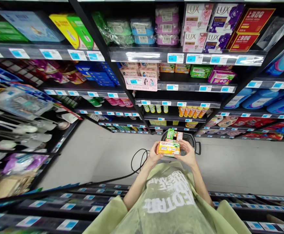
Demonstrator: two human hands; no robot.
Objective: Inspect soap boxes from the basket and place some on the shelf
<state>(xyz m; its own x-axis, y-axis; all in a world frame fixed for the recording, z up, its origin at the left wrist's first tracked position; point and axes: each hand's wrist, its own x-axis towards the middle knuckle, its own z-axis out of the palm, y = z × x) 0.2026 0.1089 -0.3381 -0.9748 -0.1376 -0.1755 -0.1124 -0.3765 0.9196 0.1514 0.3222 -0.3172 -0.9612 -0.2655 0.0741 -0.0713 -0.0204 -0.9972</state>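
Both hands hold a small stack of boxed soap in front of my body. An orange soap box (169, 148) is nearest to me, its printed side facing up. My left hand (154, 154) grips its left end, and my right hand (187, 154) grips its right end. More of the stack shows at the orange box's edges, partly hidden. Beyond it, a green soap box (170, 134) and a small white-and-orange box (179, 136) appear over the black basket (192, 140). Whether these two lie in the basket or in my hands, I cannot tell.
Ahead stands a black shelf unit with LUX boxes (196, 27), green soap packs (200, 71) and orange bottles (193, 111). Blue bottles (261, 98) fill the right side. Hanging utensils (22, 130) stick out at left. A black cable (122, 177) loops over the floor.
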